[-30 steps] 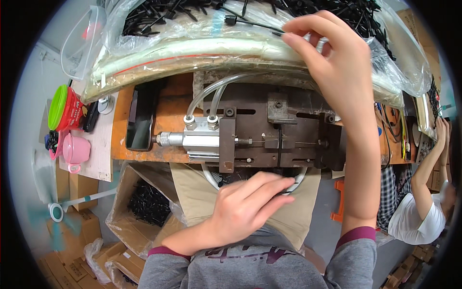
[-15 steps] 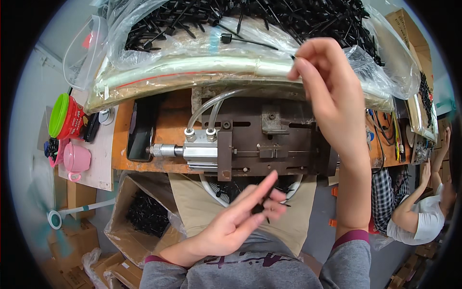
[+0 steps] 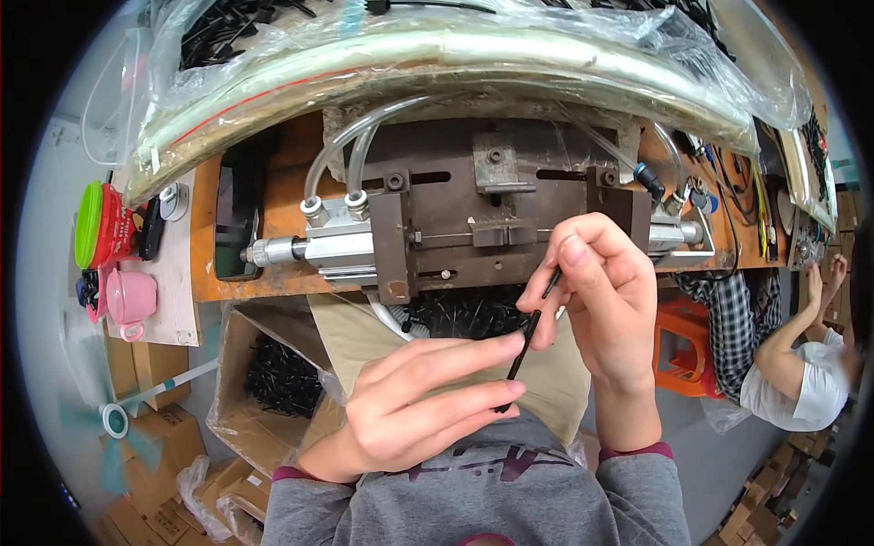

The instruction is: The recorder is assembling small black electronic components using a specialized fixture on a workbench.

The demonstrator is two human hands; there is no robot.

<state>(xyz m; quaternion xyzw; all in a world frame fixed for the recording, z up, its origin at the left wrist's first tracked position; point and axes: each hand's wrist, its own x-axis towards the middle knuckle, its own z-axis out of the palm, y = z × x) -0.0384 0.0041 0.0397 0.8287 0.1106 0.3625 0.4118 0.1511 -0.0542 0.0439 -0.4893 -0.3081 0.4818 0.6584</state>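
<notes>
In front of the machine, both of my hands are close together over my lap. My left hand grips a thin black plastic strip between its fingers, slanting up to the right. My right hand pinches a slim black plastic strip between thumb and fingers, its lower end near the top of the left one. Whether these are two pieces or one, I cannot tell. Just beyond sits a dark metal fixture with a small central block and a silver cylinder on its left.
A plastic-covered ledge beyond the fixture bears many black pieces. More fill a cardboard box at lower left and lie below the fixture. A pink cup stands on the left; another person sits at right, near an orange stool.
My right hand has come down from the pile on the ledge to my left hand, bringing a black strip. My left hand has risen slightly. The view has tilted downward.
</notes>
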